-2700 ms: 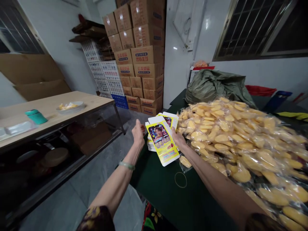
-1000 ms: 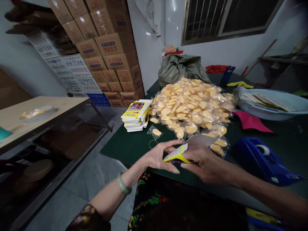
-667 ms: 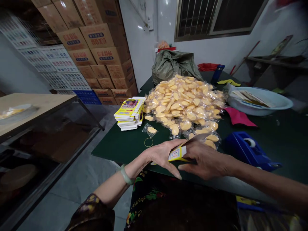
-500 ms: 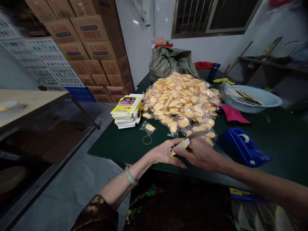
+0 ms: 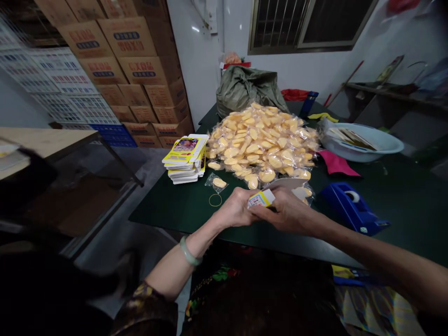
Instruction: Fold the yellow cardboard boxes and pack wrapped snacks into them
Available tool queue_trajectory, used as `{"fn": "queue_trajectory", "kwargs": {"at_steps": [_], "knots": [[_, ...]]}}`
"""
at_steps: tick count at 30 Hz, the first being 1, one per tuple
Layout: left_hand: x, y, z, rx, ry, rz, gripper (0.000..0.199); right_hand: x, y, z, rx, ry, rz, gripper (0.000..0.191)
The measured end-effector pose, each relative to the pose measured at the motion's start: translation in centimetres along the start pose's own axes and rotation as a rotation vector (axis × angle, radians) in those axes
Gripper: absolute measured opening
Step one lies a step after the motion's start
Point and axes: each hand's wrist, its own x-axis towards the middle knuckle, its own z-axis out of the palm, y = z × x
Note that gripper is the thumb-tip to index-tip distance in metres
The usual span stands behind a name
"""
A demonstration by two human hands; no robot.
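Both my hands grip one small carton (image 5: 261,199) at the table's near edge; its yellow and white side faces up and pale flaps stick out at the right. My left hand (image 5: 237,207), below a pale green bangle (image 5: 189,252), is closed round its left end. My right hand (image 5: 292,210) is closed on the right end, thumb along the near side. Just beyond lies a heap of pale yellow pieces in clear wrappers (image 5: 262,144). Left of it stand stacked flat yellow cartons (image 5: 185,158), with a single wrapped piece (image 5: 219,182) and a rubber band (image 5: 215,200) nearby.
A blue tape dispenser (image 5: 353,207) stands right of my hands. Behind it are a pink cloth (image 5: 338,164) and a light blue basin (image 5: 388,144) holding flat cards. A grey-green sack (image 5: 247,88) sits behind the heap. At left, a dark-clothed person (image 5: 35,280) is by another table (image 5: 52,142).
The carton has turned so more of its printed side shows, and both hands have risen slightly. My left fingers have curled in. A dark-clothed person has come into view at the left.
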Motion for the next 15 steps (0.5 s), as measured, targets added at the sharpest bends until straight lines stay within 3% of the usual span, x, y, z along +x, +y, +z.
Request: {"fn": "queue_trajectory", "kwargs": {"at_steps": [2, 4, 6, 7, 9, 12, 15], "knots": [[0.3, -0.8, -0.6, -0.101, 0.065, -0.051, 0.02, 0.1, -0.4, -0.8, -0.071, 0.182, -0.07, 0.03], [0.5, -2.0, -1.5, -0.212, 0.157, -0.133, 0.027, -0.5, -0.3, -1.7, -0.151, 0.521, -0.109, 0.014], [0.5, -3.3, -2.3, -0.29, 0.271, -0.191, 0.039, -1.4, 0.7, -2.1, -0.153, 0.808, -0.056, 0.027], [0.4, -3.9, -2.6, -0.318, 0.314, -0.199, 0.044, -1.9, 1.5, -2.0, -0.091, 0.852, 0.008, 0.038], [0.2, -4.6, -2.9, -0.335, 0.317, -0.18, 0.049, -2.7, 3.5, -0.9, 0.158, 0.743, 0.121, 0.047], [-0.4, -4.6, -2.4, -0.311, 0.168, -0.138, 0.048, -3.5, 5.8, 2.2, 0.479, 0.515, 0.147, 0.04], [-1.1, -3.9, -1.7, -0.287, 0.081, -0.161, 0.049, -4.1, 6.0, 5.5, 0.502, 0.57, 0.164, 0.032]]}}
